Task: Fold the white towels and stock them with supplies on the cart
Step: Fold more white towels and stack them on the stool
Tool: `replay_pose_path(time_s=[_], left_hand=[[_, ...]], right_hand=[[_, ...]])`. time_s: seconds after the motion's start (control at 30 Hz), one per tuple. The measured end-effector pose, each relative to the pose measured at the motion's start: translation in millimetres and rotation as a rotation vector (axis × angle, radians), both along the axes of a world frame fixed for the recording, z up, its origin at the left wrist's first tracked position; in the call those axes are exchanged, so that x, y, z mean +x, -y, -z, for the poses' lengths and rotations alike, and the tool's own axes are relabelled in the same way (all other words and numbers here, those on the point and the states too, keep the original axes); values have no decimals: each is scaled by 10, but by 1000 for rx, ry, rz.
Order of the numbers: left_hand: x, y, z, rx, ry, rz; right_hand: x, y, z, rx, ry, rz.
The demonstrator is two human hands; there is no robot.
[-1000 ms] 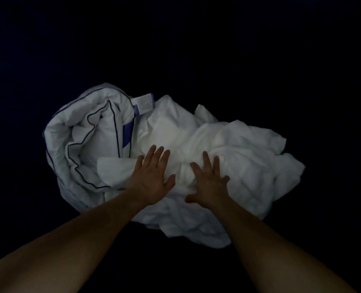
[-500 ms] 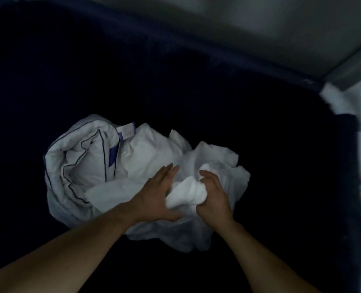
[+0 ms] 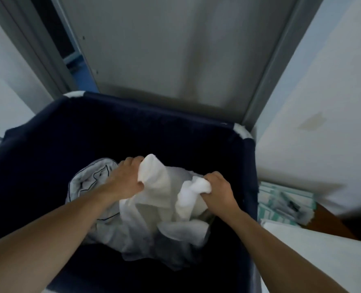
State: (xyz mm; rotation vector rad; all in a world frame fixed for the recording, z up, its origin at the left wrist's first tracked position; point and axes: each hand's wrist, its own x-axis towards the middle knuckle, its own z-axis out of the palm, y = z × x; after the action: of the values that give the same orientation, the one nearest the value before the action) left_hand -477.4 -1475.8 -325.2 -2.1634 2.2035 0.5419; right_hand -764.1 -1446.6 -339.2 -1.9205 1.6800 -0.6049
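A white towel (image 3: 164,199) hangs bunched between both my hands, raised above the dark inside of a navy fabric bin (image 3: 133,127). My left hand (image 3: 125,180) grips its upper left corner. My right hand (image 3: 218,191) is closed on a twisted part at the right. Below the towel, more white linen (image 3: 145,246) lies in the bin. A white piece with thin dark piping (image 3: 86,182) sits to the left, partly hidden by my left forearm.
A grey metal door or panel (image 3: 175,49) stands just behind the bin. A white wall (image 3: 323,102) is at the right. A stack of green-and-white items (image 3: 285,201) lies on a brown surface right of the bin, and a white surface (image 3: 323,261) is near the lower right.
Both hands went from lying flat on the linen to gripping the towel, then lifted it up and spread apart. The view tilted up, showing the bin's rim and the door.
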Motion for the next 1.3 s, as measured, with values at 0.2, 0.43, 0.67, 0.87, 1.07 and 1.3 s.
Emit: replay_pose_path(time_s=[0.2, 0.43, 0.67, 0.87, 1.07, 1.3], left_hand=[[-674, -350, -191, 282, -355, 310], [-997, -280, -503, 9, -1036, -162], [-1207, -351, -1613, -105, -1317, -172], [-1524, -721, -2187, -197, -1467, -398], [-1266, -1141, -2250, -267, -1237, -402], [-1316, -1706, -1947, 10, -1216, 8]], right_hand=[[239, -1, -914, -22, 488, 53], [94, 16, -1496, -74, 869, 9], [-293, -392, -964, 257, 532, -132], [-11, -703, -1013, 131, 690, -131], [-88, -913, -1534, 138, 862, 7], [-329, -1046, -2874, -110, 633, -79]])
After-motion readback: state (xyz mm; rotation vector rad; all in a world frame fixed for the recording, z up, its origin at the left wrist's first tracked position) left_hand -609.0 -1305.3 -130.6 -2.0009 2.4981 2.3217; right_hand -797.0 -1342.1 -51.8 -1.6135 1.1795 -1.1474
